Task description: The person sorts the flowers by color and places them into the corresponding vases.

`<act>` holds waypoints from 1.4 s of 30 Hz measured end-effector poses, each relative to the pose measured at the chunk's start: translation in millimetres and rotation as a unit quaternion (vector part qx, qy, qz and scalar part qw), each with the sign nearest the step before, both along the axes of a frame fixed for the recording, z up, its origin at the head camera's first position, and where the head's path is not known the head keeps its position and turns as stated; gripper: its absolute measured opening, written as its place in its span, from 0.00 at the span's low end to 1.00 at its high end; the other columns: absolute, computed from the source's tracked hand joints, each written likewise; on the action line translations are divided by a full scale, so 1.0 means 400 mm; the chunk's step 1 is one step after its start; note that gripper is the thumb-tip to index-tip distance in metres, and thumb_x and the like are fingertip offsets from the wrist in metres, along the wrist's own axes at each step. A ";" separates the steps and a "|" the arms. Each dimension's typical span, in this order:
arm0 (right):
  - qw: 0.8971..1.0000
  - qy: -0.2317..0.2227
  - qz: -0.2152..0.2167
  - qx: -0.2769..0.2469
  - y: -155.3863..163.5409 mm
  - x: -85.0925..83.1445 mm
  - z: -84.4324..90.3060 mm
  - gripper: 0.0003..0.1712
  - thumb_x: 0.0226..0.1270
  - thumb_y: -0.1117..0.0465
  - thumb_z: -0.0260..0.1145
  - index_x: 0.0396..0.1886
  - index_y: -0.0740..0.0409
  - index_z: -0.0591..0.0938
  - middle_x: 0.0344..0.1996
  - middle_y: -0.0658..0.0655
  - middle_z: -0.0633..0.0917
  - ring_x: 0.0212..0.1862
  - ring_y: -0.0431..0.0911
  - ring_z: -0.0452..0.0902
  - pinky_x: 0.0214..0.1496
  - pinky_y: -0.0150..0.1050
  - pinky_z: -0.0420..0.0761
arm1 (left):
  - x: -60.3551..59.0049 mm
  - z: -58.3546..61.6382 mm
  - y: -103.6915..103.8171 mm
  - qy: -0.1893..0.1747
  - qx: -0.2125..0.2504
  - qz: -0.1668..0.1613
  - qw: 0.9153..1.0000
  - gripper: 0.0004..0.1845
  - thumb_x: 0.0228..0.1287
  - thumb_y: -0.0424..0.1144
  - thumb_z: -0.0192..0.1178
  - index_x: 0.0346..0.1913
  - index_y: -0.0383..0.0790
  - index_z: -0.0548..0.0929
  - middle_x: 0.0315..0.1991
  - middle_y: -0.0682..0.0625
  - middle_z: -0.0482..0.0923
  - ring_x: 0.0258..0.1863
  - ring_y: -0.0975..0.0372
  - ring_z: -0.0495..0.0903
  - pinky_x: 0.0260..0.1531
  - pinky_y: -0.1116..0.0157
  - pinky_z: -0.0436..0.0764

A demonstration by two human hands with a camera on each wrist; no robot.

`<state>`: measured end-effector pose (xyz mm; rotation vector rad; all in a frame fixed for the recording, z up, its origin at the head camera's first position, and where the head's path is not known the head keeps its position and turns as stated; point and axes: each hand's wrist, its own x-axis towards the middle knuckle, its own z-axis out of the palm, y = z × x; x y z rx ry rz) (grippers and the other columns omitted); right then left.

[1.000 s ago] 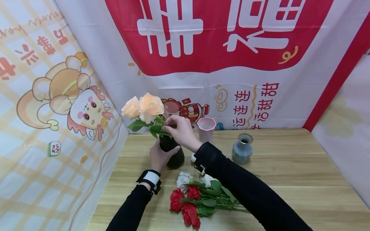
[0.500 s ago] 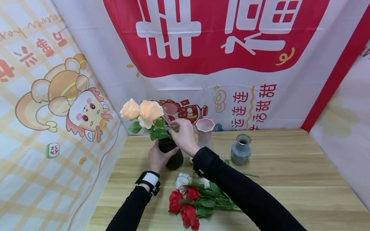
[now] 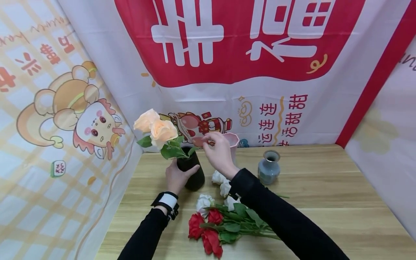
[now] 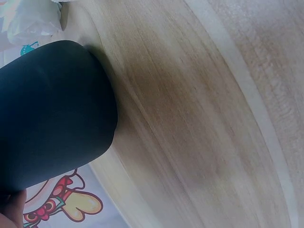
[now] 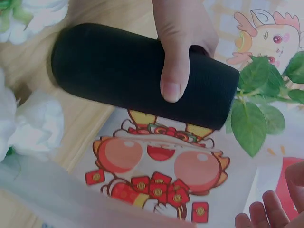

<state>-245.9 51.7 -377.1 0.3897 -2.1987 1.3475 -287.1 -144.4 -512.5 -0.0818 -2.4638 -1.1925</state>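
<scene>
My left hand (image 3: 176, 177) grips the black vase (image 3: 194, 176) round its upper body; in the right wrist view its thumb lies along the vase wall (image 5: 114, 71). Two peach roses (image 3: 162, 131) with green leaves (image 5: 251, 123) stand in the vase and lean left past its rim. Just right of the rim is my right hand (image 3: 219, 153), apart from the flowers, its fingers loosely bent with nothing seen between them. The left wrist view shows the lower vase (image 4: 57, 114) above the wood and only a bit of the hand (image 4: 14, 211).
Behind my right hand stands a pink vase (image 3: 233, 139); a grey-blue vase (image 3: 269, 168) is farther right. Red roses (image 3: 211, 242) and white roses (image 3: 204, 203) lie on the wooden table (image 3: 325, 202), partly under my right forearm. A printed cloth (image 3: 195, 79) hangs behind.
My right hand has let go among the leaves and drawn back to the right. The peach roses have settled further left, and the vase rim now shows. The left hand keeps its grip.
</scene>
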 end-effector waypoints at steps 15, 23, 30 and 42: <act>0.998 0.058 0.002 0.003 0.178 0.094 0.001 0.05 0.65 0.71 0.66 0.38 0.61 0.85 0.43 0.55 0.83 0.47 0.45 0.78 0.47 0.41 0.79 | 0.002 0.007 -0.002 0.025 -0.016 -0.012 0.999 0.46 0.39 0.71 0.72 0.54 0.39 0.78 0.46 0.39 0.83 0.46 0.49 0.82 0.48 0.51 0.77; 0.999 0.032 0.011 -0.008 0.243 0.161 -0.017 0.05 0.65 0.73 0.67 0.38 0.61 0.84 0.40 0.54 0.83 0.44 0.46 0.79 0.46 0.46 0.81 | 0.019 0.013 0.001 0.006 -0.014 -0.012 1.000 0.47 0.38 0.71 0.73 0.55 0.38 0.79 0.47 0.40 0.83 0.47 0.49 0.81 0.49 0.51 0.76; 0.999 -0.042 0.014 -0.014 0.277 0.211 -0.050 0.05 0.66 0.69 0.67 0.41 0.62 0.84 0.40 0.55 0.84 0.43 0.47 0.80 0.46 0.46 0.81 | 0.025 0.016 0.003 0.002 -0.026 -0.006 1.000 0.46 0.40 0.71 0.72 0.56 0.39 0.78 0.48 0.39 0.82 0.48 0.47 0.80 0.50 0.51 0.75; 0.990 -0.135 0.032 0.029 0.341 0.253 -0.119 0.04 0.66 0.70 0.66 0.39 0.62 0.84 0.35 0.54 0.83 0.38 0.47 0.80 0.41 0.44 0.81 | 0.026 0.024 0.001 -0.053 0.003 -0.046 0.998 0.50 0.45 0.68 0.72 0.65 0.38 0.69 0.57 0.39 0.76 0.56 0.49 0.76 0.56 0.51 0.73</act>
